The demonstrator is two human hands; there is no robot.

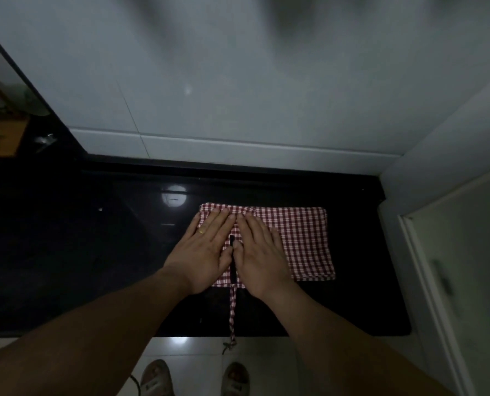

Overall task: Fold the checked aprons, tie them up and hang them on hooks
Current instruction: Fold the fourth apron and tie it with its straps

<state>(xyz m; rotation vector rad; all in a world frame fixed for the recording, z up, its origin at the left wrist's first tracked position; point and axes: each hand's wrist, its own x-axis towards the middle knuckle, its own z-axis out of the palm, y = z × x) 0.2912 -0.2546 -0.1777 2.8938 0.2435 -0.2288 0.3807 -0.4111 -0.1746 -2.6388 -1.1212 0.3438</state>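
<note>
Both flat hands, left hand (206,250) and right hand (259,257), press the folded apron (301,238).

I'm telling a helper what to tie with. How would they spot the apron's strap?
On the black countertop lies a folded red-checked apron. From its near edge a strap runs toward the person and over the counter's front. It alone is narrow, ending in a knot.

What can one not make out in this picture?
Head view, all:
- Left part of the red-and-white checked cloth apron: hidden under the left hand and right hand.
- Thin black strip between the hands: too dark to identify.
- Dark shapes on the grey wall above: blurred.
- Brown objects at the left edge: cut off, dim.
</note>
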